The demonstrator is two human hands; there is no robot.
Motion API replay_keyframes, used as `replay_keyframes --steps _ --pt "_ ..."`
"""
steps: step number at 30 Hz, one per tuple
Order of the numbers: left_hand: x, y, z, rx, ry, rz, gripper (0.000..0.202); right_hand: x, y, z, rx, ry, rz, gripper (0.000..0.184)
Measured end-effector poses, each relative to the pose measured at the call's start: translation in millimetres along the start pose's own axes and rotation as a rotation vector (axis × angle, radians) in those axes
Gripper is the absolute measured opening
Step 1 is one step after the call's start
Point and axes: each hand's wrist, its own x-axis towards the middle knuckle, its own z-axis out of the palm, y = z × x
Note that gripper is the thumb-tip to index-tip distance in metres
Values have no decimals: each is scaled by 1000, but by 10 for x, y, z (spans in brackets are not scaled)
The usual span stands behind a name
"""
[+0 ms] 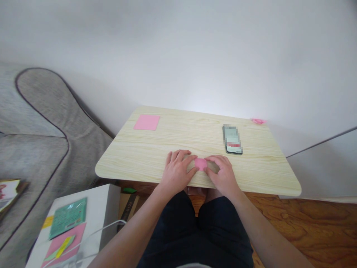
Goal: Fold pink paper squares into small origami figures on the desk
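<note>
A small pink piece of paper [200, 164] lies near the front edge of the wood-patterned table [189, 130]. My left hand [178, 169] pinches its left side between thumb and forefinger, the other fingers resting on the tabletop. On the opposite side, my right hand [221, 171] grips the paper's right edge in the same way. Whether the paper is folded cannot be made out. A larger flat pink square sheet [147, 122] lies at the table's back left. Up and to the right of my right hand is a phone [233, 140], its screen blurred.
A crumpled pink paper figure [258, 121] sits at the back right corner. To the left stands a white box [97, 204] with a green packet [69, 217], a pink sheet and a white cable. A grey sofa [83, 137] is beyond it. The white wall borders the table's back.
</note>
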Motion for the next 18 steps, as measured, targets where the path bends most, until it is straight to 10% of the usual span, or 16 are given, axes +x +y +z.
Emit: replay_keyframes --steps 18 --pt "308 117 108 -233 85 194 19 3 19 72 -158 171 -106 13"
